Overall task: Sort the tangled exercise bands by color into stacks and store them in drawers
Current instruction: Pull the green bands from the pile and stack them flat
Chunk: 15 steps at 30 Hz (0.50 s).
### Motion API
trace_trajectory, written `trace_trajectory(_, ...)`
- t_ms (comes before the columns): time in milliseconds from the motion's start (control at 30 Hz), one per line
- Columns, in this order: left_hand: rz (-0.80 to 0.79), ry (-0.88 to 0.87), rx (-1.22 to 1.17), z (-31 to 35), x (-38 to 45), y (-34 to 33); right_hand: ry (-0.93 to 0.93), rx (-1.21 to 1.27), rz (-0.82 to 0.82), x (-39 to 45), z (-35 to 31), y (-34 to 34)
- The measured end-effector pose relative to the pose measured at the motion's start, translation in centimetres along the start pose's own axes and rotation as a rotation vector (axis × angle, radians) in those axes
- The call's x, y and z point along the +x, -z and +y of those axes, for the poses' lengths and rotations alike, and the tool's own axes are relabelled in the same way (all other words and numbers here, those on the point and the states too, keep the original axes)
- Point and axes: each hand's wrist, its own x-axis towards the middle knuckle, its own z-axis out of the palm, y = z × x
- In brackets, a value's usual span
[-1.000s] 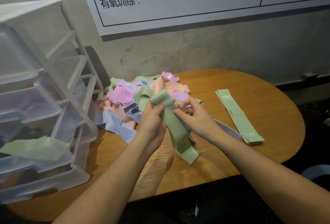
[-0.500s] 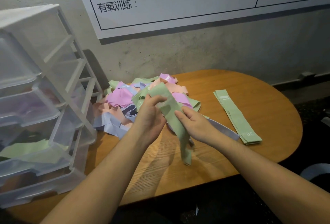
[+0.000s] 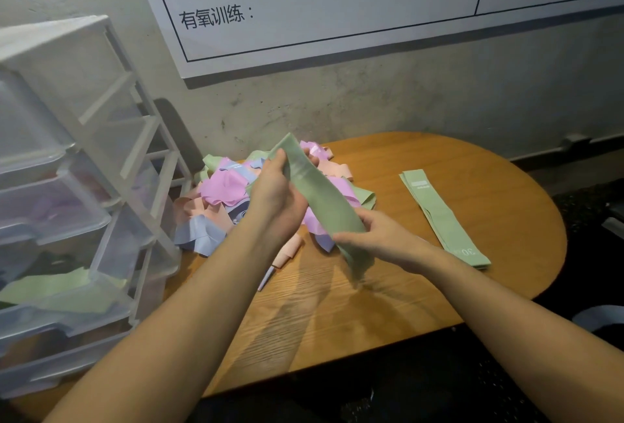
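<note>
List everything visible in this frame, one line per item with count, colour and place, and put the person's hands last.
held green band: one, light green, stretched between both hands above the pile
tangled pile of bands: count unclear, pink, peach, lilac-blue and green, on the table's far left part
green stack: several flat bands, light green, on the table right of the pile
table: one, wooden, rounded right end, against the wall
drawer unit: one, white frame with clear drawers, at the left; one lower drawer shows green bands
wall chart: one, white with black lines and writing, on the wall above
left hand: grips the band's upper end
right hand: grips the band's lower part
</note>
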Motion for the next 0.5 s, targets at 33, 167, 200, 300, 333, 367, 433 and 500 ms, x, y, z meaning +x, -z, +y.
trace_trajectory(33,0.018,0.01,-0.032,0.2,0.5,0.0,0.001,0.019,-0.035,-0.1,0.3,0.2)
trace_trajectory(167,0.044,0.032,-0.077,0.5,1.5,-0.4,-0.015,0.004,-0.012,-0.6,1.2,0.8)
trace_trajectory(200,0.037,0.033,-0.07,0.5,1.6,-0.6,-0.019,-0.009,0.022,-0.6,1.5,1.1)
trace_trajectory(300,0.037,0.028,-0.077,0.2,2.0,-1.2,-0.03,-0.024,0.106,-0.9,2.1,2.1)
trace_trajectory(333,0.026,0.03,-0.086,0.0,2.1,-1.6,-0.026,-0.037,0.131,-1.1,2.2,2.4)
trace_trajectory(367,0.018,0.029,-0.076,-0.2,2.1,-2.0,-0.015,-0.062,0.159,-1.4,2.2,2.7)
trace_trajectory(433,0.013,0.002,-0.011,-0.8,2.6,-2.6,0.0,-0.127,0.221,-1.7,2.3,3.4)
trace_trajectory(500,0.048,-0.046,0.132,-1.7,3.5,-2.9,-0.015,-0.164,0.278,-2.1,2.9,4.3)
